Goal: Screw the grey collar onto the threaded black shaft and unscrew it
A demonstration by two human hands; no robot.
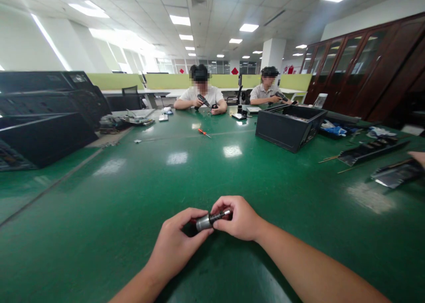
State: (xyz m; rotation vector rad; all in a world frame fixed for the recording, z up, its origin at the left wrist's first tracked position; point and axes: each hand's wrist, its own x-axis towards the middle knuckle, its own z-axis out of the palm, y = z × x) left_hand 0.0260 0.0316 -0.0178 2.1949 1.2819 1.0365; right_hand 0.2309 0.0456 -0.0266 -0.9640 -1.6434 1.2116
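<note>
Low in the middle of the view, a small silver metal cylinder with a dark, ribbed shaft (203,223) is held in the air just above the green table (139,192). My left hand (177,238) grips its thick silver body between thumb and fingers. The fingers of my right hand (237,219) curl round the shaft end, with the thumb against the ribbed part. A bright tip pokes out near the right fingers. Something reddish shows partly behind the cylinder at the left fingers, too hidden to name.
A screwdriver (203,133) with an orange handle lies further up the table. Black computer cases (53,139) stand at left; another black case (282,128) sits at right. Metal parts (368,150) lie at far right. Two people across the table hold power drills; another hand (418,157) enters at right.
</note>
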